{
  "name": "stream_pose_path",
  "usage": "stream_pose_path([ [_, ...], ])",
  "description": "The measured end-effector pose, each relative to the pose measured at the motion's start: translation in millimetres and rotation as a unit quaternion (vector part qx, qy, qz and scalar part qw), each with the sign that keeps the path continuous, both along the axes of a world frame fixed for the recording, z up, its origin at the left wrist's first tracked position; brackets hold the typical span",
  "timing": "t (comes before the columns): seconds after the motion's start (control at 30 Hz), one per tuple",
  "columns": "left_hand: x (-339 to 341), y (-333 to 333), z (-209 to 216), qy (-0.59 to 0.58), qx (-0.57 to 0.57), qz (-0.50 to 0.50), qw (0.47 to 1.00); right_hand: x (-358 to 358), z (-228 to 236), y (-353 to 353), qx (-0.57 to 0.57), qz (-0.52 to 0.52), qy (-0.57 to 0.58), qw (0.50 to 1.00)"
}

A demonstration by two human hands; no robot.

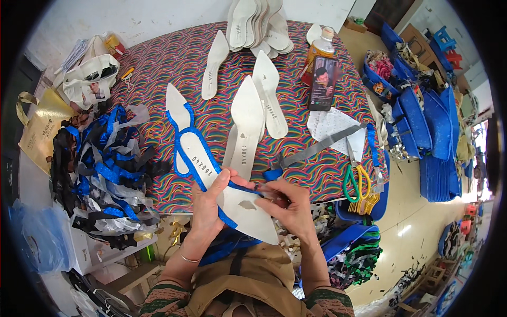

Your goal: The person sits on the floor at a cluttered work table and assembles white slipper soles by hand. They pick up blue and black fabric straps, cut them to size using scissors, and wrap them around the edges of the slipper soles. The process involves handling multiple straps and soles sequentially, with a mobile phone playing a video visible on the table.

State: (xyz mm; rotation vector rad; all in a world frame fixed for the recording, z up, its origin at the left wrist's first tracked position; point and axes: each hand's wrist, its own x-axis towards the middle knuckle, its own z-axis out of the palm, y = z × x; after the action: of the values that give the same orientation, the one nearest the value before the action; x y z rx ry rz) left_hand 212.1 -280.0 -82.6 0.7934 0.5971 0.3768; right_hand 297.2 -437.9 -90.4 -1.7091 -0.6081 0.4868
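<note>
My left hand [207,203] grips a long pointed white shoe insole [232,203], its edge wrapped in glittery blue strap [185,153]. My right hand [288,203] pinches the blue strap against the insole's right edge near the heel, and a thin tool may lie between its fingers. The insole lies tilted, toe pointing up and left over the table's front edge. A grey strip [317,148] runs off to the right from my right hand.
Several loose white insoles [248,121] lie on the wavy multicoloured tablecloth [174,68], with a stack [259,24] at the back. A phone [322,83] leans on a bottle [319,50]. Scissors [356,179] hang at the right edge. Blue and black straps [105,164] pile at left; blue bins [422,116] at right.
</note>
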Motion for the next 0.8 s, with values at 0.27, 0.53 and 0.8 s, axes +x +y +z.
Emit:
stream_pose_path([
  [0.27, -2.1, 1.6, 7.3, 0.018, 0.042, -0.057, 0.997, 17.3, 7.2, -4.6, -0.017, 0.104, -0.295, 0.95],
  [0.53, -0.1, 5.2, 6.2, -0.003, 0.05, -0.056, 0.997, 2.1, -20.0, -3.6, 0.034, 0.042, -0.352, 0.934],
  [0.8, 1.6, 9.1, 1.9, -0.016, 0.077, -0.053, 0.996, -2.0, -21.3, -2.8, 0.042, 0.052, -0.334, 0.94],
])
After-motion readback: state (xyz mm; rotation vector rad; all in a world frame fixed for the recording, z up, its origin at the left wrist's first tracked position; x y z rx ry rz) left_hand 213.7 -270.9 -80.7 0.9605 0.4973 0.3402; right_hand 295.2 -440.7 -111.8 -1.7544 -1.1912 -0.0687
